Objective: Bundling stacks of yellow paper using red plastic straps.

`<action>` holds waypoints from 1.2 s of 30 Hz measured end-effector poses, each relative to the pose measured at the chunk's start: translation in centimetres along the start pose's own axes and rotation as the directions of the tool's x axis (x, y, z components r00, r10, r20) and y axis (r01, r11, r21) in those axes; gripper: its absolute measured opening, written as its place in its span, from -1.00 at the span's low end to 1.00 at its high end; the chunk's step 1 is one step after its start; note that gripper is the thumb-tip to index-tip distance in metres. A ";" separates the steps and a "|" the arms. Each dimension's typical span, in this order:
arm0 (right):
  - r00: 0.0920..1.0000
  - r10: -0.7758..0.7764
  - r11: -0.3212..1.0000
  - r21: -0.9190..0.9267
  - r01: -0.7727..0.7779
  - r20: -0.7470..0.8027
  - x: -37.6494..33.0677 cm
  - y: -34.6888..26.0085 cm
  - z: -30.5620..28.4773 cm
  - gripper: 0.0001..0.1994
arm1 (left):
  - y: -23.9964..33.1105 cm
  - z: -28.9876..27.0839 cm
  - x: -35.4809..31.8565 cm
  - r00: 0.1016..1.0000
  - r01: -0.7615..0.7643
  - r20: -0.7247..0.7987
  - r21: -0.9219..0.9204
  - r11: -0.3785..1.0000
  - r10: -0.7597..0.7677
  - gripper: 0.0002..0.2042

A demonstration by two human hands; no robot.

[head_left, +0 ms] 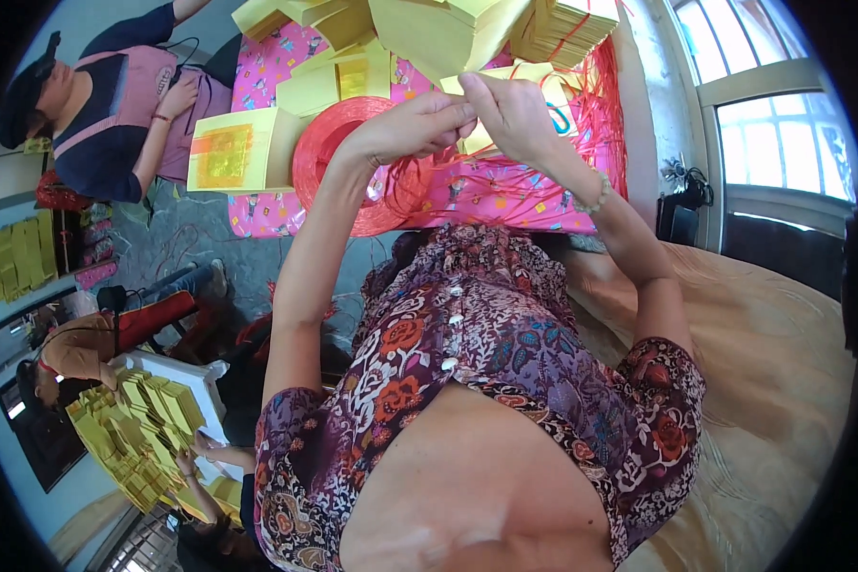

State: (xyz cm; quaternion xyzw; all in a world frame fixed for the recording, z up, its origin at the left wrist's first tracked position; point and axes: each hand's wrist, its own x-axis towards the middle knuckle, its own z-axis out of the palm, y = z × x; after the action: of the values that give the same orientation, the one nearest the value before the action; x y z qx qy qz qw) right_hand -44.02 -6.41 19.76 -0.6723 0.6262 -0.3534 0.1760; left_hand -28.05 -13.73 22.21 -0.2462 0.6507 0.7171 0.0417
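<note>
Yellow stack (pixel 238 151): one just left of the red roll (pixel 316 154), gold-patched;
Roll: one; round, shiny red string, on pink cloth (pixel 477 202);
Left hand (pixel 415 126): one, over the roll's right side; fingers curled, cannot tell on what;
Right hand (pixel 513 114): one, right of the roll; clenched, contents hidden

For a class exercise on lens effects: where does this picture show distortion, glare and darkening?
Head view, upper left: the co-worker in pink apron appears tipped sideways; head view, upper right: window panes wash out nearly white; head view, corners: the round image falls to black.
</note>
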 end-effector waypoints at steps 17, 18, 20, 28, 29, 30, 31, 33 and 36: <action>0.707 0.092 0.978 -0.071 -0.198 -0.701 7.2 16.6 -17.3 -0.49 | -7.4 0.4 6.3 0.963 -0.252 -0.107 -0.054 0.966 0.246 -0.73; 0.696 0.088 0.984 -0.047 -0.172 -0.713 6.4 11.3 -17.4 -0.54 | -7.0 0.7 7.3 0.955 -0.280 -0.108 -0.013 0.960 0.277 -0.73; 0.734 0.114 0.845 -0.322 -0.426 -0.670 5.7 15.4 -22.2 -0.60 | -5.2 1.2 10.5 0.935 -0.332 -0.111 0.060 0.942 0.336 -0.73; 0.664 0.746 0.360 -0.814 -0.456 -0.043 -0.8 23.4 -20.7 -0.47 | -5.1 3.2 16.6 0.811 -0.478 -0.193 0.327 0.815 0.553 -0.71; 0.547 0.834 0.374 -0.795 -0.477 0.064 -1.8 23.2 -19.2 -0.51 | -5.3 5.4 15.7 0.824 -0.458 -0.248 0.238 0.857 0.509 -0.73; 0.494 0.865 0.364 -0.793 -0.489 0.092 -3.2 24.2 -18.2 -0.49 | -4.3 6.4 15.0 0.897 -0.368 -0.124 0.323 0.872 0.424 -0.76; 0.392 0.907 0.368 -0.738 -0.566 0.153 -1.8 22.3 -16.1 -0.46 | -5.2 6.8 14.3 0.816 -0.456 -0.126 0.458 0.763 0.563 -0.77; 0.649 0.757 0.425 -0.815 -0.393 0.082 -4.1 23.7 -13.8 -0.44 | -4.2 9.2 13.3 0.811 -0.445 -0.083 0.554 0.704 0.579 -0.78; 0.957 0.237 0.966 -0.141 -0.215 0.168 -5.7 24.8 -9.2 -0.67 | -4.7 10.5 11.2 0.863 -0.402 0.029 0.642 0.653 0.504 -0.83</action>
State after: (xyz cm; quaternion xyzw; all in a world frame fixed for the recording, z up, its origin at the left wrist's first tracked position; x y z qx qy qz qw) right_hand -68.02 -2.85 7.79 -0.6354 0.7004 -0.2289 0.2309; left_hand -39.20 -5.92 13.71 -0.1010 0.8931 0.4245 -0.1090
